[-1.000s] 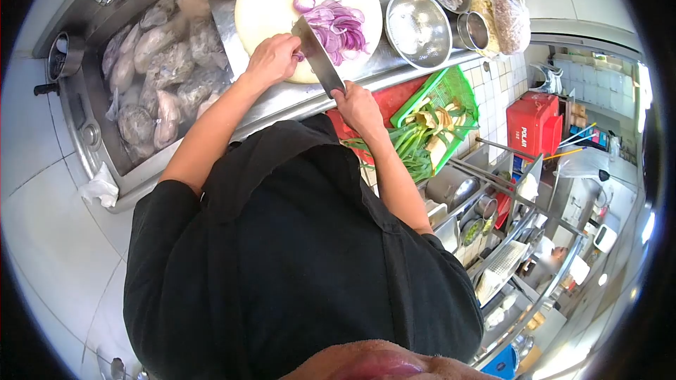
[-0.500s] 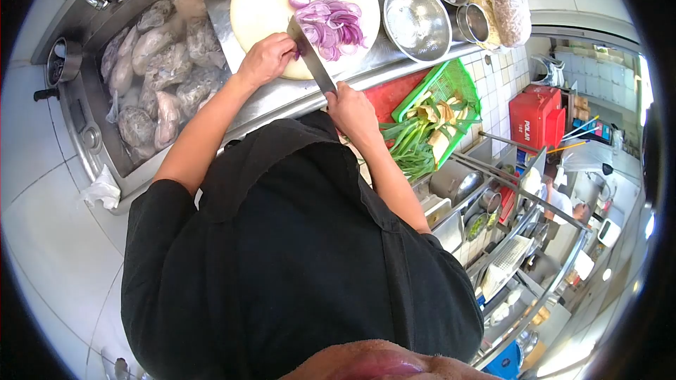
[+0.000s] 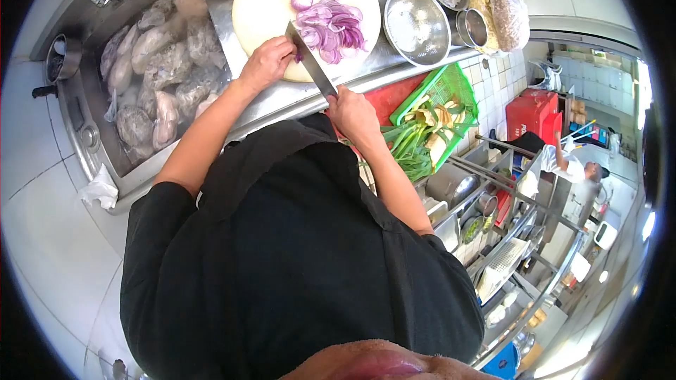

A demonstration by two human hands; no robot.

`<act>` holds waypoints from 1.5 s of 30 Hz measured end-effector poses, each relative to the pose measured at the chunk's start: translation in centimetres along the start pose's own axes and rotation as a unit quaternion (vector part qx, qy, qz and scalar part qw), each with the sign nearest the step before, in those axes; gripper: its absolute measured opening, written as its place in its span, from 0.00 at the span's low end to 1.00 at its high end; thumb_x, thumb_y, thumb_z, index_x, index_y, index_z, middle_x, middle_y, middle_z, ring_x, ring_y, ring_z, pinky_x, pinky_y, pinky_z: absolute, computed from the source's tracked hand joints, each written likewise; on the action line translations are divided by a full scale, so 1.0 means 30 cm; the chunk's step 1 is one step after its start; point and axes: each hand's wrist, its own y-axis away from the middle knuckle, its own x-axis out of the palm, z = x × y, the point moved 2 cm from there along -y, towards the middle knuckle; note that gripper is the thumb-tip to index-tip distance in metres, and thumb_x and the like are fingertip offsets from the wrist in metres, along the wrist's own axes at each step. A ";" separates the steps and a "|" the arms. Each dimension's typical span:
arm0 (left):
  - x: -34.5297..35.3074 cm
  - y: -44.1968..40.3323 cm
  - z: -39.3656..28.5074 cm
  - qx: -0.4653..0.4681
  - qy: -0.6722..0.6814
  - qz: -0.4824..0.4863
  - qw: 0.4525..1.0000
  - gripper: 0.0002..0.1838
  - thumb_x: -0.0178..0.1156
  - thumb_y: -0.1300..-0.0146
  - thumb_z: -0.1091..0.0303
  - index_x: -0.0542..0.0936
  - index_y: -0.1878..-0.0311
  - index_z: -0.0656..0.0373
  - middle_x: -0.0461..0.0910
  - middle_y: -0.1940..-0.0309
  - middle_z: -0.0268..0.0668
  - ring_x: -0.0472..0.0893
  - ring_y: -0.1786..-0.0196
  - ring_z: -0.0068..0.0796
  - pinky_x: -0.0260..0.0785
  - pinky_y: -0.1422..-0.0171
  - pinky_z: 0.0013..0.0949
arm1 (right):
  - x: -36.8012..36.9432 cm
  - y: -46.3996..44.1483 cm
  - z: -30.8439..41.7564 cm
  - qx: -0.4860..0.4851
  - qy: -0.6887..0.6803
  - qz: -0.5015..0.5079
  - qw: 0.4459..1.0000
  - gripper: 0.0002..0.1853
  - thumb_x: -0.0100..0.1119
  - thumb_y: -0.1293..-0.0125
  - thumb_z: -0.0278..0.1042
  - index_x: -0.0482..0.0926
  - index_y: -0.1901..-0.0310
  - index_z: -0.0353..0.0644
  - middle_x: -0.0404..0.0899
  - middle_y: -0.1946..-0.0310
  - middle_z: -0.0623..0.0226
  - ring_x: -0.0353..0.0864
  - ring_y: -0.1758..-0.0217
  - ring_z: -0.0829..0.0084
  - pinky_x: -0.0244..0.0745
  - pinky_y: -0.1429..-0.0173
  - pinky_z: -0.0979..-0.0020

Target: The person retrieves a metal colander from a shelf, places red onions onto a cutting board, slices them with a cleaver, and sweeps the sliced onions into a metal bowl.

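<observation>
Straight ahead at twelve o'clock, the right hand [image 3: 352, 111] grips a knife [image 3: 315, 65], the curled left hand [image 3: 269, 63] holds a purple onion piece [image 3: 298, 58] beside it, sliced onion [image 3: 331, 28] lies beyond on a round board [image 3: 260, 7], and a steel bowl [image 3: 417, 27] sits at one o'clock.

Black short-sleeved shirt [image 3: 158, 260], worn with a black apron [image 3: 282, 151].
The chest is lined lengthwise by two wide apron straps [image 3: 401, 285]; the sleeves are ended near the elbows, and the left hand [image 3: 270, 62] and right hand [image 3: 353, 114] are left bare.
</observation>
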 end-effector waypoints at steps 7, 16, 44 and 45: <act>0.003 0.014 0.000 -0.040 0.017 0.023 0.999 0.04 0.64 0.36 0.76 0.83 0.59 0.62 0.83 0.59 0.43 0.84 0.54 0.46 0.77 0.47 0.42 | 0.022 -0.007 -0.005 -0.003 0.001 0.018 1.000 0.14 0.60 0.27 0.42 0.80 0.57 0.36 0.85 0.68 0.40 0.87 0.59 0.39 0.81 0.53 0.41; 0.016 0.020 0.008 -0.031 0.021 -0.013 0.999 0.03 0.64 0.37 0.76 0.83 0.60 0.62 0.82 0.62 0.42 0.83 0.57 0.46 0.77 0.50 0.42 | 0.017 0.021 -0.008 0.009 -0.018 0.024 1.000 0.14 0.60 0.27 0.40 0.80 0.58 0.35 0.85 0.68 0.39 0.87 0.60 0.37 0.81 0.53 0.41; -0.056 -0.143 -0.042 -0.305 0.191 0.192 0.913 0.15 0.71 0.37 0.66 0.82 0.51 0.63 0.87 0.60 0.45 0.85 0.60 0.36 0.78 0.50 0.37 | 0.015 -0.073 -0.105 0.057 -0.101 0.059 0.991 0.21 0.58 0.26 0.47 0.81 0.48 0.34 0.85 0.55 0.37 0.84 0.46 0.37 0.77 0.40 0.42; -0.012 -0.069 0.027 -0.261 0.133 0.192 0.937 0.16 0.69 0.36 0.68 0.84 0.48 0.63 0.87 0.60 0.46 0.86 0.59 0.38 0.78 0.47 0.37 | 0.008 -0.071 -0.104 0.057 -0.099 0.053 0.992 0.21 0.58 0.26 0.47 0.81 0.48 0.34 0.85 0.56 0.37 0.84 0.47 0.37 0.77 0.41 0.42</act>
